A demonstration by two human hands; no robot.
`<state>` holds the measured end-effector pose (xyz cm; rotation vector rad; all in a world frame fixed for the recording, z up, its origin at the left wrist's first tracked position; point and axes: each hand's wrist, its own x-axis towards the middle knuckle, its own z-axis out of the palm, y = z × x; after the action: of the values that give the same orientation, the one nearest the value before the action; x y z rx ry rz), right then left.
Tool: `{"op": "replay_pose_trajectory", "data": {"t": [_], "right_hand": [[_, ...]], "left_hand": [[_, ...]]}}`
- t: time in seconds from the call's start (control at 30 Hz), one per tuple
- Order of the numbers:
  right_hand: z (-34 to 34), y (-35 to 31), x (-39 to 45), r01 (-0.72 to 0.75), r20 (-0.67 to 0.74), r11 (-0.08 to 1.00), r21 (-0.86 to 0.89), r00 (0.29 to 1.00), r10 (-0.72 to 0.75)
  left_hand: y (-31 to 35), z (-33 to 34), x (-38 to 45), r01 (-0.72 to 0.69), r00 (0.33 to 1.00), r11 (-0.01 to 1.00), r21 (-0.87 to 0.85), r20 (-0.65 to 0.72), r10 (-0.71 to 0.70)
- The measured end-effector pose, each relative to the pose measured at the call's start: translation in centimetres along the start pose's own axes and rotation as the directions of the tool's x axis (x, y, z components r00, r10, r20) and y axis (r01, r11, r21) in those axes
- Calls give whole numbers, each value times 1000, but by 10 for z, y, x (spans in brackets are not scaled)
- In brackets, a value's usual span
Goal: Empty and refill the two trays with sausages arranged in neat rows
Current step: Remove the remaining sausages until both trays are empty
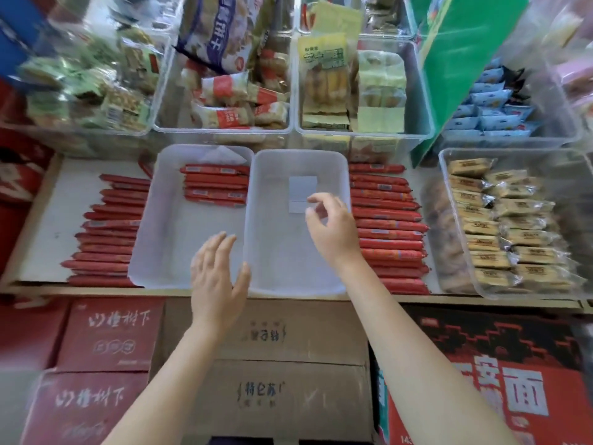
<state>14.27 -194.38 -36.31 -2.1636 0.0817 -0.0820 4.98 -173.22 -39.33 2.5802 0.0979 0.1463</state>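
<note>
Two translucent white trays stand side by side on the shelf. The left tray (160, 245) holds a few red sausages (215, 187) in a row at its far end. The right tray (282, 268) holds only a grey label on its floor. Loose red sausages lie in a pile (109, 232) on the shelf left of the trays. A second pile (388, 226) lies to their right. My left hand (218, 281) hovers with straight, spread fingers over the near edge where the trays meet. My right hand (330, 223) is over the right tray, fingers loosely curled, holding nothing.
Clear bins of packaged snacks (237, 101) line the back of the shelf. A clear bin of wrapped biscuits (500, 229) stands at the right. Cardboard boxes (276, 364) and red cartons (109, 335) sit below the shelf's front edge.
</note>
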Motion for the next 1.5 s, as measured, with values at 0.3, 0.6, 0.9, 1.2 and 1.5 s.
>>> {"op": "replay_pose_trajectory", "data": {"t": [0.3,0.6,0.9,1.2,1.5], "right_hand": [[161,-88,8,4,348,994,-110,937,35],[231,-68,88,159,309,689,-707,946,99],[245,-66,80,218,425,641,-736,886,186],[225,-52,1,54,399,855,-516,898,184],[184,-110,-29,-469,417,874,125,825,383]], "left_hand": [[-147,-56,46,65,971,948,311,198,-131],[-175,-48,50,-50,977,982,180,214,11],[-174,-47,51,-24,973,988,153,230,-12],[-171,-57,52,14,964,1000,8,267,-15],[-151,-88,41,178,984,928,-326,39,-175]]}}
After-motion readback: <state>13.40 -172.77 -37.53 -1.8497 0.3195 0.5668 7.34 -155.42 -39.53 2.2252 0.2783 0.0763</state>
